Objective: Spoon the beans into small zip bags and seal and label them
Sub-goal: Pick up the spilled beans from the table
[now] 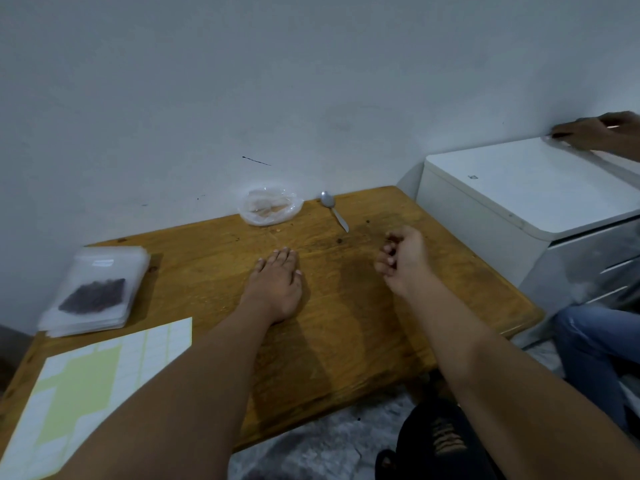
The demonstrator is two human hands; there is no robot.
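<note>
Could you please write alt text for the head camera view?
A person's left hand lies flat on a wooden table, the right hand curled and empty. A spoon, a crumpled plastic bag, stacked zip bags and a label sheet surround them.

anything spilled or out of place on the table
A few small dark bits, maybe stray beans, lie loose on the wooden table near the spoon, beyond the right hand. More crumbs sit beside the crumpled plastic bag. Nothing else stands out.

Spoon [333, 209] right of bag [269, 206], on table [346, 306]
</note>
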